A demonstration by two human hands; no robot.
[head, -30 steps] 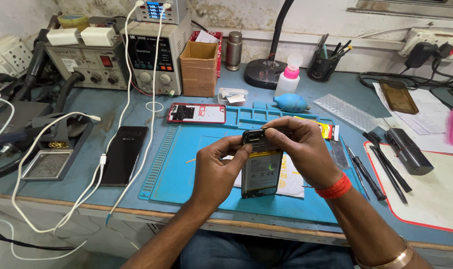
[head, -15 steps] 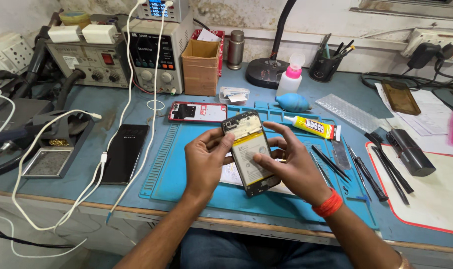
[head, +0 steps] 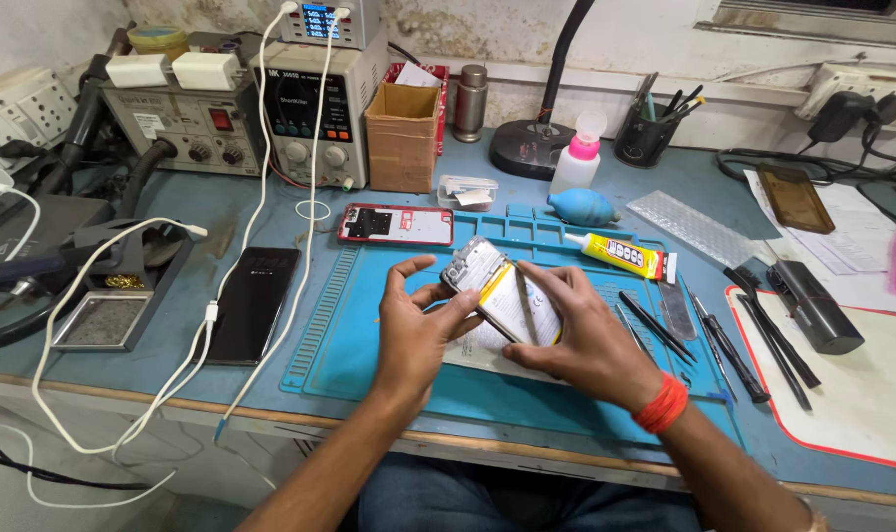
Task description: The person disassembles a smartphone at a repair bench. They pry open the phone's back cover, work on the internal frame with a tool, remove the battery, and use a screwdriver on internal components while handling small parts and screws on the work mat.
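Observation:
Both hands hold an opened phone with its insides and yellow-edged battery showing, low over the blue work mat. My left hand grips the phone's left edge with thumb and fingers. My right hand lies across the phone's right side, and a thin dark tool rests under its fingers on the battery. A white sheet sits on the mat under the phone. A red phone frame rests at the mat's far edge.
A black phone lies left of the mat beside white cables. A glue tube, tweezers and picks lie to the right. Power supplies, a cardboard box, a blue blower and a lamp base stand behind.
The phone has come down from a raised, upright hold to lie tilted low over the mat. My right hand has moved over its top.

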